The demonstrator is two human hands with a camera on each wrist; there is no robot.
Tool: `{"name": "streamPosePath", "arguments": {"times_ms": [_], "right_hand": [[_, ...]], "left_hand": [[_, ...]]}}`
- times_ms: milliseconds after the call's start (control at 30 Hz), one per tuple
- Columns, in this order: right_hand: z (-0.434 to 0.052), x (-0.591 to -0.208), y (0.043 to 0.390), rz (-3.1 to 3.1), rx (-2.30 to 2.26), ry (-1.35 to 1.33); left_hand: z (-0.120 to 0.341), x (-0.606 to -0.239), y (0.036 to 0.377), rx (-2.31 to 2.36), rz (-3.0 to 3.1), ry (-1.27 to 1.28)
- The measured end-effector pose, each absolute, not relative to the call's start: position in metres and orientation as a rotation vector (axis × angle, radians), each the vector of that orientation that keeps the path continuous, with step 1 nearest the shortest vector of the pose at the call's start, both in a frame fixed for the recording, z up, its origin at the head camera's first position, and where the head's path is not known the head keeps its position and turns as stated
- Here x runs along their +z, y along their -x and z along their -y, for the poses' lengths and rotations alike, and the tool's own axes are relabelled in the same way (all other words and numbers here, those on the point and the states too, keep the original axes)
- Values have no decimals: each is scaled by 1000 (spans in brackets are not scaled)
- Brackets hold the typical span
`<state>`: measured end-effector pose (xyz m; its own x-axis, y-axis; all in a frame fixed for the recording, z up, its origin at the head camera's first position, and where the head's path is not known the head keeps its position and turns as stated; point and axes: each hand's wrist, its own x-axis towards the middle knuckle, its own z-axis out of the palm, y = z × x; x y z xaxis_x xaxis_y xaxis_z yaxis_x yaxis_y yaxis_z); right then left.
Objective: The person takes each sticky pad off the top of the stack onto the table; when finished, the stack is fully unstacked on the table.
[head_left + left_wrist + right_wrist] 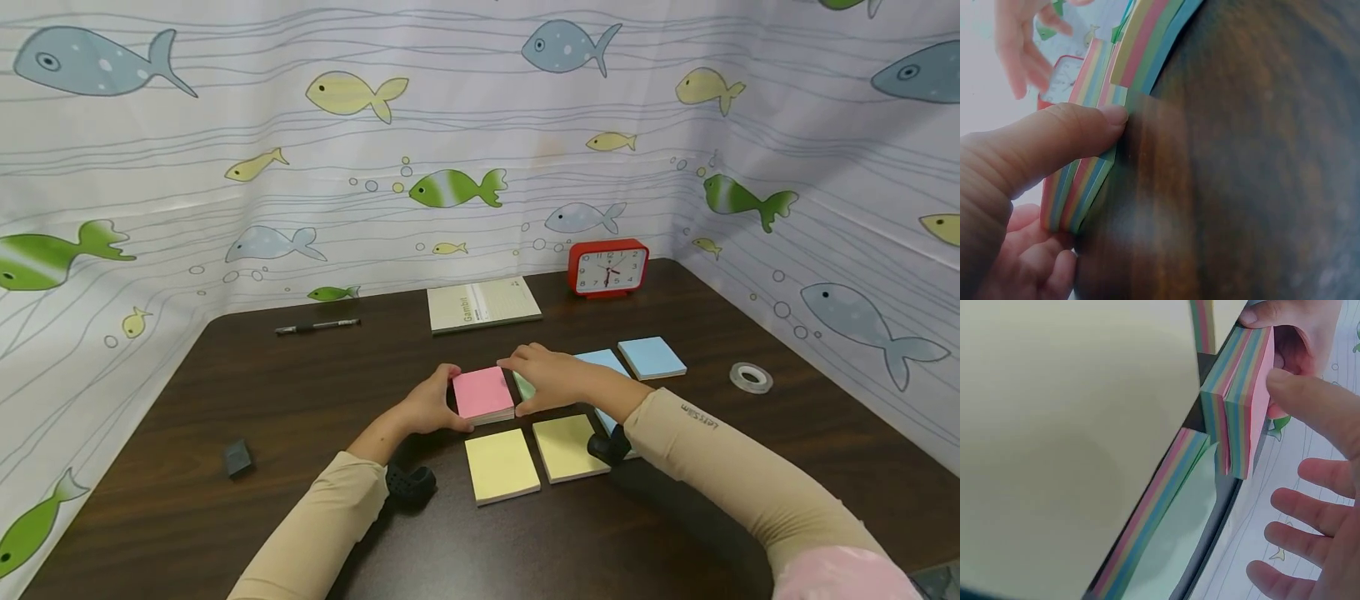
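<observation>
Both hands bracket the pink-topped pad point(483, 392) at mid-table: my left hand point(432, 406) grips its left edge, thumb point(1079, 134) curled against the striped side; my right hand point(552, 379) rests fingers-relaxed at its right edge, over a green pad point(524, 386). I judge the squaring-up partly done (the pink pad reads as two offset blocks in the right wrist view). Two yellow pads point(501, 464) lie just in front, blue pads point(651, 357) to the right. Notebook point(482, 303), clock point(607, 267), pen point(317, 326) and tape roll point(751, 377) lie well apart; nothing obstructs.
</observation>
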<state>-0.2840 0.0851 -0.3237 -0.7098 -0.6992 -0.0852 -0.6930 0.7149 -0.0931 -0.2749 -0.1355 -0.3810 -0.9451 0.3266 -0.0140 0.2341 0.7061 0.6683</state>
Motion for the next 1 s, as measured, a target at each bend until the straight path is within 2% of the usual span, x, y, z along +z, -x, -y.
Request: {"name": "streamPosePath", "arguments": {"times_ms": [300,667,1000], "right_hand": [[-59,-327,295,-2726,-74,1117],[-31,-333,305,-2656,172,1026],[-23,-334,309,-2686,314,1061]], "left_hand": [[136,-381,276,1074,-2771,-455],[136,-380,274,1077,-2755,-464],[136,-379,274,1072,-2756,-462]]}}
